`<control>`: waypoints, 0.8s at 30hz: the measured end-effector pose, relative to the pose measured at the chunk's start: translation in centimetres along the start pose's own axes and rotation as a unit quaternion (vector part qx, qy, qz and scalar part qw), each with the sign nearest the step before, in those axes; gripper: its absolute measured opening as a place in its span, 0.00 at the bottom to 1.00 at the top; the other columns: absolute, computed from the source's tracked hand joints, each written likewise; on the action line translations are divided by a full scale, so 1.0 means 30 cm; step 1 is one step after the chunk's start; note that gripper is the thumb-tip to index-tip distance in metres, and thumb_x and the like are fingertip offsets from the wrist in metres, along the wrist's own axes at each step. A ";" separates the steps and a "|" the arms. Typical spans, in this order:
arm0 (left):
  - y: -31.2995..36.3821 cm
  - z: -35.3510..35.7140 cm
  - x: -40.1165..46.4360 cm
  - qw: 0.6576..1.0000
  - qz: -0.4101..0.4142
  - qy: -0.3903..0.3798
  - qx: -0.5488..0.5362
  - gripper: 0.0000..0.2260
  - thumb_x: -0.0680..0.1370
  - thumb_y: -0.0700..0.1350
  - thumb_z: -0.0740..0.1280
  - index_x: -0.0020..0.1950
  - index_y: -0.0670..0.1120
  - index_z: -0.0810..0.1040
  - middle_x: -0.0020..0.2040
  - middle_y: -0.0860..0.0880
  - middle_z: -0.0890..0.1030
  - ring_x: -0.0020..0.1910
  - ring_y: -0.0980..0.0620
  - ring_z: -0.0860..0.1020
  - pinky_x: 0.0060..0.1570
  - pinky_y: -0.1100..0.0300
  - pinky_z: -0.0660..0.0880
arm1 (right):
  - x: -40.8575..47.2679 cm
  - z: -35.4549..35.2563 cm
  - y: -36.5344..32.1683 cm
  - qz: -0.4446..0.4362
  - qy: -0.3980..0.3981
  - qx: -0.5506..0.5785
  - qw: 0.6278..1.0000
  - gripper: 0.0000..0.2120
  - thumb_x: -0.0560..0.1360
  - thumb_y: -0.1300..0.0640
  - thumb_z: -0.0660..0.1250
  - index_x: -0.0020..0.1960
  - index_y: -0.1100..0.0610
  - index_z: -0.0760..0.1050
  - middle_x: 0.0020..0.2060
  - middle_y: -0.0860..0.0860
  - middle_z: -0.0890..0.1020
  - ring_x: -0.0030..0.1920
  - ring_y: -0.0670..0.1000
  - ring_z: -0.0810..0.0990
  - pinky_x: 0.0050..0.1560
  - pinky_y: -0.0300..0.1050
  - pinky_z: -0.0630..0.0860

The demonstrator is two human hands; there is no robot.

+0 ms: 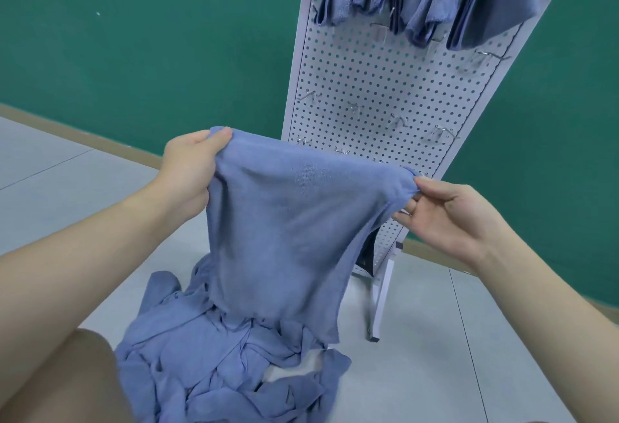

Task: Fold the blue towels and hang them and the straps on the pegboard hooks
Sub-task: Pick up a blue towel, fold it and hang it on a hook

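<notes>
While the left hand (191, 168) pinches one top corner of a blue towel (284, 231) and the right hand (445, 218) pinches the other, the cloth hangs stretched between them, its top edge running hand to hand. Below both hands lies the pile of towels (214, 365) on the floor. Beyond the hands stands the pegboard (378, 88); its free hooks (442, 133) sit nearer the right hand.
</notes>
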State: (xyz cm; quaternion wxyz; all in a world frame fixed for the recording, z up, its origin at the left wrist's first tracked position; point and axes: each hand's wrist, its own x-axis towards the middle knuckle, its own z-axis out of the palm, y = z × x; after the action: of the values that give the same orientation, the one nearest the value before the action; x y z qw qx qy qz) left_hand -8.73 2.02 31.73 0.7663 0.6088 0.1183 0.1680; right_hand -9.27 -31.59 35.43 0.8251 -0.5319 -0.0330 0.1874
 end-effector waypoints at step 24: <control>-0.030 0.009 -0.036 0.975 0.029 -0.154 0.157 0.05 0.78 0.35 0.72 0.49 0.44 0.85 0.44 0.50 0.88 0.44 0.53 0.84 0.49 0.56 0.80 | 0.045 -0.032 0.039 -0.023 0.099 -0.261 0.960 0.10 0.83 0.55 0.65 0.55 0.60 0.83 0.50 0.54 0.87 0.49 0.51 0.84 0.54 0.45 0.80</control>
State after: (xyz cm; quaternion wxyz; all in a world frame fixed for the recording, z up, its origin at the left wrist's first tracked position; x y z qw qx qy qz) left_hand -9.53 1.17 30.87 0.6652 0.7429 0.0063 0.0739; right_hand -8.09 -31.51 33.79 0.6609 -0.7438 -0.0110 0.0990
